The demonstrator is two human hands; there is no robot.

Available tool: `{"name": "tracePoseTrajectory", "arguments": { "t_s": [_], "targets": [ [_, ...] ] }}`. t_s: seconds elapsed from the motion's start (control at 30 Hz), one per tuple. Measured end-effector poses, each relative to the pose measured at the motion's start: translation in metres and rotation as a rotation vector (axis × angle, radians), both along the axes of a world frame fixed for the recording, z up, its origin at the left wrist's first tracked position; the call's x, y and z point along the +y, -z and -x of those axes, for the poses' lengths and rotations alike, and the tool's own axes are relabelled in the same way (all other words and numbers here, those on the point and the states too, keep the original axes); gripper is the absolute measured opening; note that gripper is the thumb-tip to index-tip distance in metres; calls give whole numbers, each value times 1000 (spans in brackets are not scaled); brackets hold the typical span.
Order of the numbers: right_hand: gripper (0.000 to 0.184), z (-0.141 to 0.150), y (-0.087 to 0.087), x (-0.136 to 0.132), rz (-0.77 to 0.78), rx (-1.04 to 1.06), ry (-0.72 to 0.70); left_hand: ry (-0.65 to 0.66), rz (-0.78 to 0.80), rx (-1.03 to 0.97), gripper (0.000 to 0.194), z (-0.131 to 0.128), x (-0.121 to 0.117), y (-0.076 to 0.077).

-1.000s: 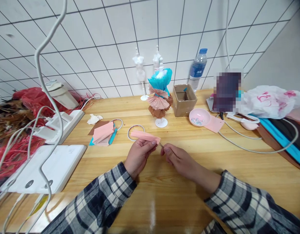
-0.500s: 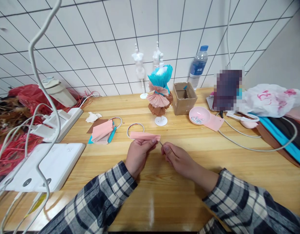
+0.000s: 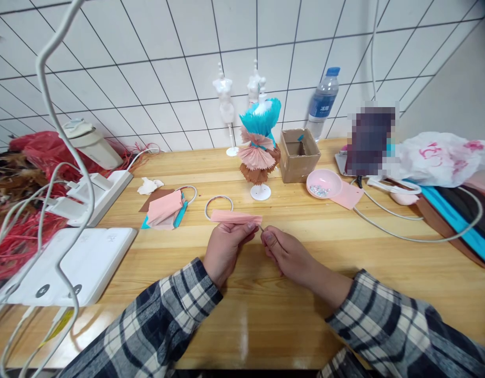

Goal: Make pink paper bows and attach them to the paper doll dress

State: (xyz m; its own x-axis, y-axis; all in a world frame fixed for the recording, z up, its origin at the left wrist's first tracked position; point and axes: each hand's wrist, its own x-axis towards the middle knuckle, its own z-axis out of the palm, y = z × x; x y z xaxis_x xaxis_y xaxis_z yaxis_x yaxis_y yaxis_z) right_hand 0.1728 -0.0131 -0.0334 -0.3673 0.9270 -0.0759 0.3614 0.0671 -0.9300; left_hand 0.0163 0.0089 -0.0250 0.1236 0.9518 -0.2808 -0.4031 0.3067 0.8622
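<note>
Dressed mannequin (image 3: 259, 157): blue, pink, brown ruffles (image 3: 261, 119) on. In front, separate: folded pink strip (image 3: 234, 216) pinched in my left hand (image 3: 225, 249); my right hand (image 3: 287, 254) clamps a thin tool (image 3: 261, 228).

Looks forward and steeply down from head height, across the wooden table (image 3: 266, 320) toward the white tiled wall (image 3: 159, 94) behind it. Sits near enough to take in both plaid sleeves (image 3: 179, 299) from the lower edge, with the left hand (image 3: 223, 252) and right hand (image 3: 290, 256) close to mid-frame. Spans widely, from beyond the power strip (image 3: 112, 191) on one side to the plastic bag (image 3: 443, 160) on the other.
</note>
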Motion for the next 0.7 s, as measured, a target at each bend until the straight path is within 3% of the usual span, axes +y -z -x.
{"name": "tracePoseTrajectory", "arguments": {
  "t_s": [0.47,0.7],
  "targets": [
    [39,-6,-4,5,-39,-87,-30,-15,39,-45,21,7,5,-1],
    [47,-19,-2,11,24,-97,-102,130,-2,-28,17,11,8,2]
  ]
}}
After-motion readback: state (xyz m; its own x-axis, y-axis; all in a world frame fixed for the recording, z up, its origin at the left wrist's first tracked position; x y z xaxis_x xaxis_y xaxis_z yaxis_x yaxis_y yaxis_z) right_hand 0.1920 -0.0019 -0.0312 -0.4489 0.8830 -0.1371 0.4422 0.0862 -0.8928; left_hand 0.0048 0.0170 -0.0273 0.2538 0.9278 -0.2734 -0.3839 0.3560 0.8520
